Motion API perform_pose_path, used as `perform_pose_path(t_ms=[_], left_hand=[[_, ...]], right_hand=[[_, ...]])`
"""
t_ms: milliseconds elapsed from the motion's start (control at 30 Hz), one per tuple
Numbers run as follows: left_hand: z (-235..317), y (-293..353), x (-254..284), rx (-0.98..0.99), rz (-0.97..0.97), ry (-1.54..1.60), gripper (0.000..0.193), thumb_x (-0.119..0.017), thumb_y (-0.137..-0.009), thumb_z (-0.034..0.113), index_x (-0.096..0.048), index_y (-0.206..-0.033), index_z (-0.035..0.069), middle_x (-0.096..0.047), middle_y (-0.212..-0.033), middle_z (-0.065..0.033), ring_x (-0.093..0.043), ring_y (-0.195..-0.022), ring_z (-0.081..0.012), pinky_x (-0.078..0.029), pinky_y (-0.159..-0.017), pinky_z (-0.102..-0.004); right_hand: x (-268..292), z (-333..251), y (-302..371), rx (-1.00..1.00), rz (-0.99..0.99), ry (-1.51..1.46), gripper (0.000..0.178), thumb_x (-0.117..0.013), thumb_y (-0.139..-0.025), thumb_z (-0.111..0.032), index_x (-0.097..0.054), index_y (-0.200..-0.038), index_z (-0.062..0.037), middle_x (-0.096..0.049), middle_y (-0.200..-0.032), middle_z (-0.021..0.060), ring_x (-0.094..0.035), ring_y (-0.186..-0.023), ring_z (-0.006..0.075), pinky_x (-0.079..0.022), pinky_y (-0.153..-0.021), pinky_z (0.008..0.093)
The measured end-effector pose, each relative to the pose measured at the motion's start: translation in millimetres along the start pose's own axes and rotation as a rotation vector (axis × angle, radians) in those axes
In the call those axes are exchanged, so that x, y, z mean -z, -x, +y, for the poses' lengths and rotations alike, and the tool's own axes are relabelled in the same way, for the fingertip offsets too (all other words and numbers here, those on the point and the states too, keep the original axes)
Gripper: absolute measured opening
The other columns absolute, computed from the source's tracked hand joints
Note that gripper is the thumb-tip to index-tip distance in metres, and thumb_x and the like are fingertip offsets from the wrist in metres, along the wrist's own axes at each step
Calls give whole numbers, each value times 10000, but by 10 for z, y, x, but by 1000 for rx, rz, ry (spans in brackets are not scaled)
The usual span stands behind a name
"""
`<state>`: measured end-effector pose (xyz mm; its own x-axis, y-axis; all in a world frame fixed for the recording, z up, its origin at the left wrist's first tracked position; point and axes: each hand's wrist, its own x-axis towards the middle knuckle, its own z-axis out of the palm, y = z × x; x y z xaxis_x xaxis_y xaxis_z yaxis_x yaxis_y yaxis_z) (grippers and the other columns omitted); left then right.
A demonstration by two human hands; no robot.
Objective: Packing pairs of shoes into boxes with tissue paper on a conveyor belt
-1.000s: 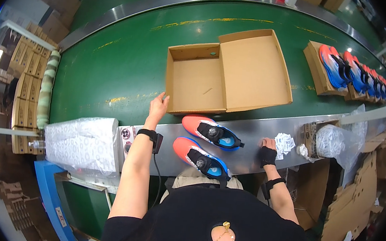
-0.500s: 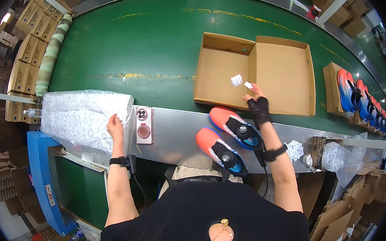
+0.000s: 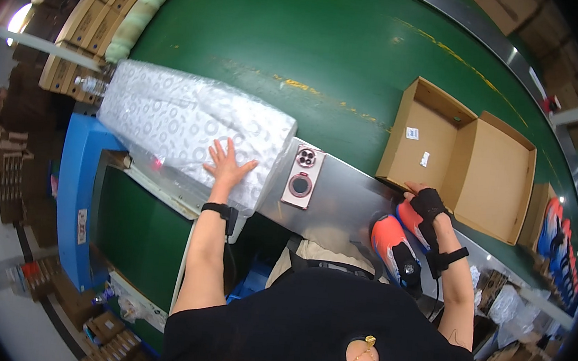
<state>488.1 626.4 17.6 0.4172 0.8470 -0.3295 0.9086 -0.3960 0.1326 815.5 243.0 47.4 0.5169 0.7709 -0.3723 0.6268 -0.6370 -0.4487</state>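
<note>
Moved since the earlier frame: left hand (image 3: pixel 231 168), from beside the right edge of the wrapped pack (image 3: pixel 191 112) to on top of it; right hand (image 3: pixel 429 202), from over the box (image 3: pixel 441 118) to its near edge; one slip, from the fingers to the box floor.

Hands: left, bare, fingers splayed, grasping nothing. Right, in a black fingerless glove (image 3: pixel 426 206), above the far shoe (image 3: pixel 415 224); whether it grasps box, shoe or nothing, cannot tell.

Progress, as judged: box open, lid (image 3: pixel 489 193) laid back to the right; two white slips (image 3: pixel 412 133) inside, apart. Not yet inside: far shoe and near shoe (image 3: pixel 394 243), orange and blue, at the bench's near edge. Lid not yet down.

Surface: green bench (image 3: pixel 328 59), scuffed yellow; metal strip (image 3: pixel 341 185) along its near edge, bearing shoes, one pink phone (image 3: pixel 302 176), and clear plastic bags (image 3: pixel 510 306) further right. Pack, grey-patterned, filmed in plastic, toward the bench's left end. Row of like shoes (image 3: pixel 561 241), right end.

Room: stacked cartons (image 3: pixel 90 36) beyond the left edge; blue frame (image 3: pixel 78 202), near-left corner; clear bottle (image 3: pixel 91 85) beside the pack.
</note>
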Motion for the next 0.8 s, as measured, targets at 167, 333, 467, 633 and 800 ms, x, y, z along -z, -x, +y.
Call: perform_pose_path(t_ms=[167,333,467,633,800], left_hand=[[3,-6,-62,-61,207,55,524,-546,-775,415,-418,-1250,236,-273,-1362,-128,-183,-1276,-325,-91,-928,-664],[-180,-236,-198,-136,293,-243,166,-496,-806,227,-593,-852,100,-569,-1018,-76,-494,-1004,-200,-308,-881,-512],[-73,-51,-43,-136,204,147,192,-514,-796,217,-575,-776,36,-568,-873,-103,-525,-824,-271,-407,-732,-411],[104,54,-328,-260,410,16,147,-541,-782,158,-559,-756,14,-550,-787,-164,-529,-734,-351,-429,-679,-417],[-25,67,-137,-173,409,91,141,-522,-794,150,-553,-760,17,-547,-783,-170,-527,-746,-354,-433,-683,-422]], right_hand=[[108,-165,-153,17,-181,-127,304,-525,-781,-249,-591,-1013,-63,-615,-860,146,-584,-828,253,-443,-723,331],[133,312,-654,-292,-413,-979,354,-571,-774,-324,-581,-1056,-110,-575,-778,2,-554,-763,73,-417,-582,203],[-273,829,-1088,-362,419,-152,501,-565,-733,-207,-438,-1216,-176,-377,-1215,272,-492,-988,400,-408,-858,420],[-373,797,-1138,-321,238,-31,334,-542,-722,-141,-483,-1049,-108,-430,-1117,265,-505,-945,421,-439,-796,422],[-220,523,-1153,-285,206,-50,173,-501,-683,-107,-512,-844,-45,-577,-755,192,-562,-727,355,-447,-651,411]])
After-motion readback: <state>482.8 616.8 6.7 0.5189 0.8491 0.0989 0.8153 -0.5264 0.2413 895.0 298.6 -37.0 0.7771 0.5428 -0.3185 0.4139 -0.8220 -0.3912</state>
